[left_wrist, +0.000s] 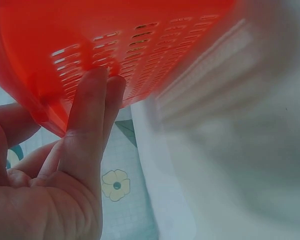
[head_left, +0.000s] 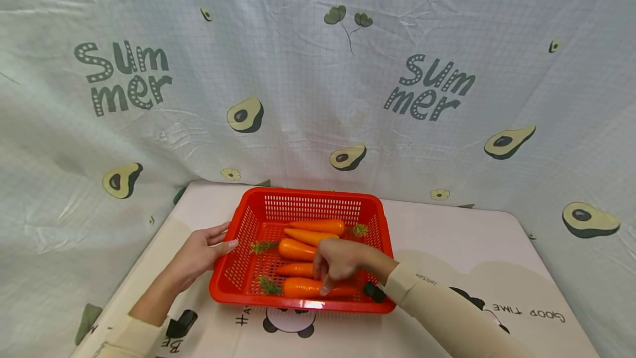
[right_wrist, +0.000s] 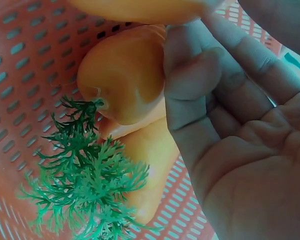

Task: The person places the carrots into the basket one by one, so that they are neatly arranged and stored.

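Observation:
A red plastic basket [head_left: 298, 195] with slotted walls holds several orange carrots [head_left: 318, 226] with green tops. My left hand [head_left: 201, 253] grips its left rim, the thumb over the edge. In the left wrist view, the fingers [left_wrist: 85, 115] lie along the outside of the slotted wall. Inside the basket, my right hand [head_left: 340, 261] is curled over the front carrots. Its thumb lies at the frontmost carrot [head_left: 300, 288]. The right wrist view shows a carrot [right_wrist: 145, 10] at the fingertips, partly hidden, and another carrot [right_wrist: 122, 75] with a leafy top [right_wrist: 90, 175] beside the hand.
The basket stands on a white table [head_left: 447, 236] printed with pandas and lettering. Behind it hangs a pale curtain [head_left: 298, 70] with avocados and "summer" lettering. Each wrist carries a small black device, the left one [head_left: 181, 324] close over the table.

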Tool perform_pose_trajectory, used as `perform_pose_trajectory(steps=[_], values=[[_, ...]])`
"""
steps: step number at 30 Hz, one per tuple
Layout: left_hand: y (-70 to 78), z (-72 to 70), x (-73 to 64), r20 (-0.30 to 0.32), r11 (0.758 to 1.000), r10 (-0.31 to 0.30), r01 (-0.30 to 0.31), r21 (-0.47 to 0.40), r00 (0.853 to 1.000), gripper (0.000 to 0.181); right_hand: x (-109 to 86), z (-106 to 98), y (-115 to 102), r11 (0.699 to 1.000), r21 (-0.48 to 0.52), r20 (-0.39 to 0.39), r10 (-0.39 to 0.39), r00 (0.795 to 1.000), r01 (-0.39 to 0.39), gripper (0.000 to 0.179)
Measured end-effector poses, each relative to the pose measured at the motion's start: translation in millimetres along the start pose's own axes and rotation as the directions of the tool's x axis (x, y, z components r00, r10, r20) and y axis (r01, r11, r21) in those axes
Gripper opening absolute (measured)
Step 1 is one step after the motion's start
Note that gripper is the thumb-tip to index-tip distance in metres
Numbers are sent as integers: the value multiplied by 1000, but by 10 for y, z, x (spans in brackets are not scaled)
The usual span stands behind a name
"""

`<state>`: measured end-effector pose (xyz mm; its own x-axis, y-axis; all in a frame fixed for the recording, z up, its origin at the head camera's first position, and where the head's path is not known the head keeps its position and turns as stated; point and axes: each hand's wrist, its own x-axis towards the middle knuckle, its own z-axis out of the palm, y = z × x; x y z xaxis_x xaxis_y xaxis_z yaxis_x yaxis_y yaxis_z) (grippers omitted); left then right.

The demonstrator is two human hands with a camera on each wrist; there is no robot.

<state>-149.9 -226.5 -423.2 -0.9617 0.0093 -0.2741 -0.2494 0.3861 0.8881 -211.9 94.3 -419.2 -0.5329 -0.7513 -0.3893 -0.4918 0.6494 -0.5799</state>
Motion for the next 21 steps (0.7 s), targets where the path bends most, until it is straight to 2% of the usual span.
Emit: perform_pose_trajectory(steps=[11,21], values=[[10,12,-11,-2,1000,1,-1,-3,1000,71,34,34,-7,999,-35,-24,-6,1000,5,15],[22,9,-18,-6,1000,-6,6,0,1000,71,62,44,-27,996,-83,-46,-25,999,21,15]])
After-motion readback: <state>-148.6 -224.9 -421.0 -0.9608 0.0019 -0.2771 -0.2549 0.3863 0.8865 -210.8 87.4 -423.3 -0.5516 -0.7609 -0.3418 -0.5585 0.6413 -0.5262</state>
